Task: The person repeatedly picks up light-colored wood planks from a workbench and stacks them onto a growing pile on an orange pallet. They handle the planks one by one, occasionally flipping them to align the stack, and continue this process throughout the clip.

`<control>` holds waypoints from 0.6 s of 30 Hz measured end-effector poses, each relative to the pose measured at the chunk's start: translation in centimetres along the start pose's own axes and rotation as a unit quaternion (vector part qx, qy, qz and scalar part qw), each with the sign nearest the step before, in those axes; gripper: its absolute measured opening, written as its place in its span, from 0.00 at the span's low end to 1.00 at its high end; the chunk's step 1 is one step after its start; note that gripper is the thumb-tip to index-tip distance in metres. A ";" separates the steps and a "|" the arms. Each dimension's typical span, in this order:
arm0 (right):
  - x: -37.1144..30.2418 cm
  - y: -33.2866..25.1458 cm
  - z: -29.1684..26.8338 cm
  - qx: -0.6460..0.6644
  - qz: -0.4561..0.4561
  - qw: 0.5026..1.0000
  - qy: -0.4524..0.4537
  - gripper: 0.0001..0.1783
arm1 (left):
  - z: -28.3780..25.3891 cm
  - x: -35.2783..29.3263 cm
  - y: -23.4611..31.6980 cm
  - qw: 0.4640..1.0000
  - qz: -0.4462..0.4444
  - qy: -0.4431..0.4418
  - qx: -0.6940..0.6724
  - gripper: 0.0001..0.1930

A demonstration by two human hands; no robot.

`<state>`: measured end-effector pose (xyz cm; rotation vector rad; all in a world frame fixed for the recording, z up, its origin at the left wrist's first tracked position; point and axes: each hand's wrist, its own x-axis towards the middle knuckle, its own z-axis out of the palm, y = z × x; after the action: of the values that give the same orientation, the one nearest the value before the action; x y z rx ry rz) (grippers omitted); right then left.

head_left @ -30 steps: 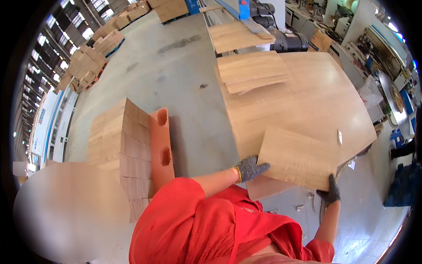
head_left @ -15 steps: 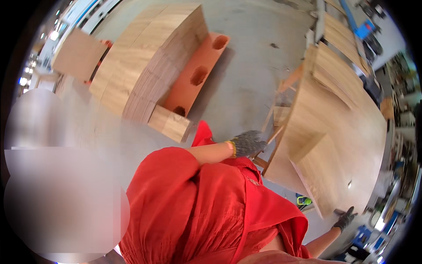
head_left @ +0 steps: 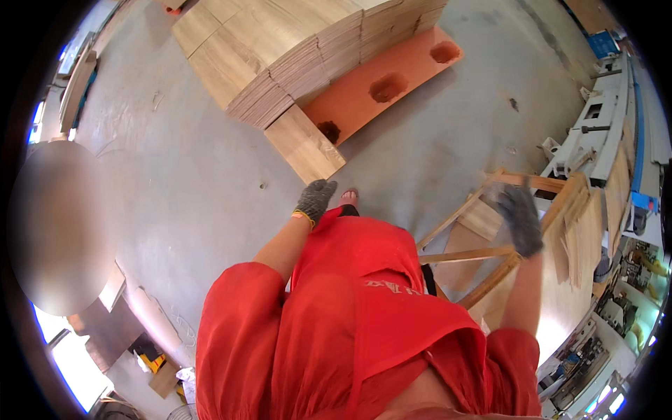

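My left hand [head_left: 316, 199], in a grey knit glove with a yellow cuff, hangs close to the near end of a wood-grain board [head_left: 305, 144]. Its fingers are loosely bent, and nothing shows in them; whether they touch the board I cannot tell. My right hand [head_left: 521, 220], gloved in dark grey, is blurred by motion over a wooden trestle frame [head_left: 470, 255]. Its fingers look spread, with no object seen in them. The short board juts from beside a tall stack of wood-grain panels [head_left: 280, 42] on an orange pallet [head_left: 413, 73] with round-edged openings.
Several loose panels [head_left: 577, 231] lie on the workbench to my right, beside a long grey machine rail [head_left: 609, 133]. The grey concrete floor [head_left: 189, 133] stretches left of the stack. A brown board [head_left: 105, 329] and a yellow-black tool [head_left: 150, 360] are at lower left.
My view has turned right, and the stack now appears higher and further right. My right hand has left the panel on the bench and risen over the trestle frame. My left hand is now by the short board.
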<state>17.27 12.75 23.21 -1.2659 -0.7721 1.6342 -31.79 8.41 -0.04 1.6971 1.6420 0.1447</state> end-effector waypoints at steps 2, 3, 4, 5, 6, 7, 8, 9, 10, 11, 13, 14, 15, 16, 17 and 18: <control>6.4 7.3 3.6 0.026 0.035 0.997 -0.057 0.19 | -1.7 0.3 -3.4 0.972 -0.126 0.014 -0.200 0.27; 9.1 11.2 5.2 -0.035 0.076 0.994 -0.067 0.20 | -2.2 0.5 -4.4 0.936 -0.205 0.018 -0.286 0.29; 11.5 15.6 7.0 -0.002 0.129 0.989 -0.072 0.20 | -2.8 0.5 -5.2 0.873 -0.279 0.064 -0.396 0.31; 13.6 19.9 8.7 -0.034 0.162 0.983 -0.083 0.21 | -3.7 0.7 -5.9 0.792 -0.351 0.104 -0.489 0.33; 15.4 24.4 10.2 0.021 0.219 0.973 -0.064 0.21 | -4.5 0.8 -6.6 0.782 -0.365 0.128 -0.489 0.32; 16.5 28.8 11.9 0.041 0.260 0.963 -0.052 0.21 | -5.4 0.8 -7.2 0.763 -0.387 0.153 -0.494 0.31; 17.8 33.0 13.4 0.061 0.298 0.952 -0.037 0.22 | -6.0 0.9 -7.9 0.760 -0.409 0.160 -0.479 0.30; 18.9 36.8 14.6 0.086 0.333 0.939 -0.015 0.22 | -6.7 1.2 -8.9 0.764 -0.412 0.173 -0.465 0.29; 19.7 40.4 15.8 0.112 0.363 0.925 0.010 0.23 | -7.1 1.8 -10.1 0.751 -0.432 0.187 -0.463 0.28; 20.5 43.6 16.7 0.143 0.386 0.911 0.032 0.23 | -7.2 2.5 -11.7 0.744 -0.439 0.200 -0.462 0.28; 21.1 48.9 18.3 0.332 0.301 0.894 -0.022 0.24 | -6.8 4.2 -15.7 0.720 -0.435 0.211 -0.498 0.29; 21.4 51.2 19.4 0.519 0.158 0.824 -0.164 0.25 | -6.4 5.9 -18.4 0.686 -0.438 0.219 -0.538 0.31; 22.2 53.1 19.7 0.446 0.346 0.822 0.075 0.25 | -5.5 7.7 -21.3 0.632 -0.468 0.234 -0.572 0.33; 22.6 54.6 20.1 0.361 0.471 0.760 0.264 0.26 | -4.6 9.4 -23.9 0.628 -0.449 0.227 -0.593 0.35; 23.5 56.2 20.7 0.337 0.467 0.759 0.303 0.26 | -3.6 11.3 -26.7 0.616 -0.444 0.223 -0.611 0.37; 24.7 57.7 21.4 0.328 0.454 0.762 0.324 0.26 | -2.6 13.8 -29.5 0.587 -0.437 0.224 -0.644 0.37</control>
<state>-20.85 13.44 -31.07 -1.5800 0.9442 1.7013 -54.90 18.60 -20.82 -0.3516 1.7082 1.0269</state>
